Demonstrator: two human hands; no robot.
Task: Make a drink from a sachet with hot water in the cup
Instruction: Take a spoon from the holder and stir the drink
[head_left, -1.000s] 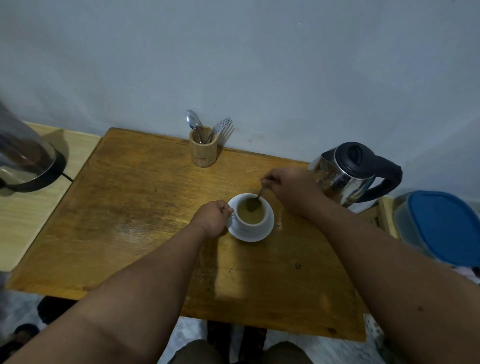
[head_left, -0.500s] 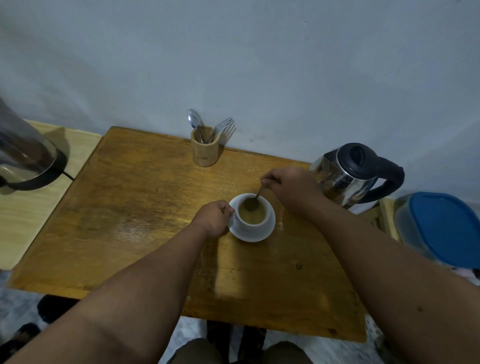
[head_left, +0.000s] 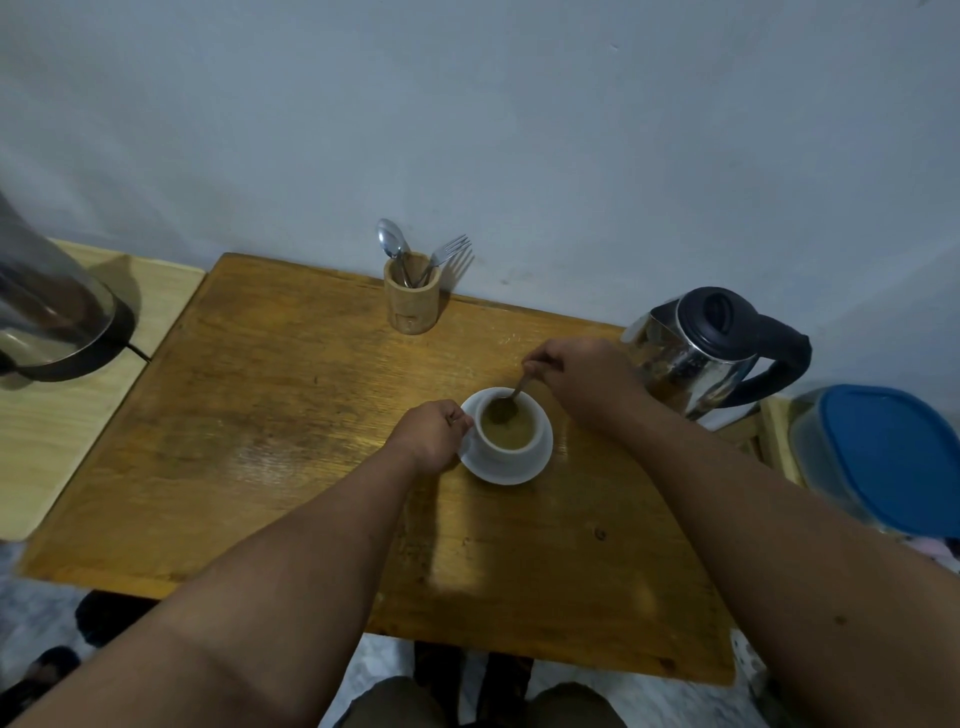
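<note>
Fig.: my left hand (head_left: 434, 435) grips white cup (head_left: 511, 453) w/ brown drink on saucer (head_left: 506, 472); right hand (head_left: 582, 376) pinches teaspoon (head_left: 511, 402) dipped in it, on tabletop (head_left: 291, 415).

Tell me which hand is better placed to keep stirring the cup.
Right. The right hand already pinches the spoon, whose bowl sits in the drink. The left hand is closed at the cup side, steadying it on the saucer.

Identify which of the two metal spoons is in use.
The metal spoon whose bowl dips into the white cup, held by the right hand; the other spoon stands idle in the wooden holder.
</note>
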